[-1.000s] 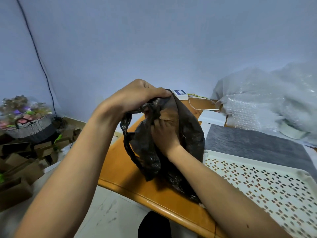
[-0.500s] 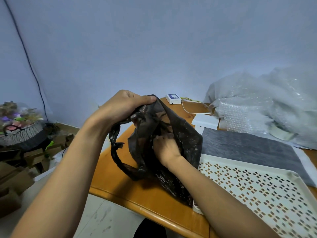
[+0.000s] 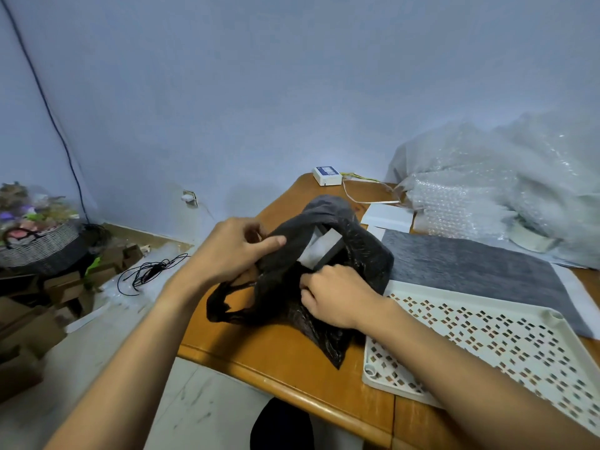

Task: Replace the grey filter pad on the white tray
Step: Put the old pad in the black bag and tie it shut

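Observation:
A black plastic bag (image 3: 363,251) lies on the wooden table (image 3: 276,349) with its mouth held wide. My left hand (image 3: 233,251) grips the bag's left rim. My right hand (image 3: 337,297) grips the near rim. Inside the opening a folded white and dark grey pad (image 3: 319,251) shows. A flat grey filter pad (image 3: 467,271) lies on the table to the right, behind the white perforated tray (image 3: 487,339). The tray is bare, with nothing lying on it.
Bubble wrap (image 3: 500,190) is piled at the back right. A small white box (image 3: 327,175) and a white booklet (image 3: 388,216) sit at the table's far edge. On the floor at left are a wicker basket (image 3: 39,245), cardboard boxes (image 3: 29,319) and a black cable (image 3: 149,271).
The bag has come down from a raised position onto the table and its mouth has been pulled wider. A white and grey pad now shows inside.

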A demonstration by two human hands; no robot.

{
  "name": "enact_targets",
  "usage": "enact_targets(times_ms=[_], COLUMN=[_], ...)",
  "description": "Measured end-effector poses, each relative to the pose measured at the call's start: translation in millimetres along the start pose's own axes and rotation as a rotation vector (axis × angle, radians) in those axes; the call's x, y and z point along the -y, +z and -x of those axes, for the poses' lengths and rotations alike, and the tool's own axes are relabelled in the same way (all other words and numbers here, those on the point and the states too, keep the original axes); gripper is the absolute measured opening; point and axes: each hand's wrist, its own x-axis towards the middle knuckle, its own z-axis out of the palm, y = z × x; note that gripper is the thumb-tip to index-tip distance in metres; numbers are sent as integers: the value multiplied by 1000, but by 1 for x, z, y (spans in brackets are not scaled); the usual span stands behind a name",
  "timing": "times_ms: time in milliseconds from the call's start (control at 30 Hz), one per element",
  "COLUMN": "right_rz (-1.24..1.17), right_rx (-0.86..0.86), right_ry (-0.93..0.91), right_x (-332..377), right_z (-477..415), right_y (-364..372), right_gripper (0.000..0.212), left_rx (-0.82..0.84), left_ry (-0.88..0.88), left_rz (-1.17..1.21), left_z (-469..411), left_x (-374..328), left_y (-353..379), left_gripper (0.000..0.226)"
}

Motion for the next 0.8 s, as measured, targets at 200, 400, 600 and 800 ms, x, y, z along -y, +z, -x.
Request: enact_targets(times_ms=[200,400,600,800], right_rz=[-63,-18,-73,-98], right_rx=[90,156,124,171], right_ry=[-108,-83,-13,148], right_x=[-1,-8,-20,-48], right_z=[65,94,101,114], right_y=[-16,-15,-36,-61], right_gripper=[52,56,26,15], left_rx=[75,87,182,214], left_ry=[-23,55,38,-15], left_rz=[-50,-226,-326,-370], left_z=[24,48,67,81], left_x=[20,37,65,88], left_y=[21,68,83,53], left_gripper=[43,32,36,26])
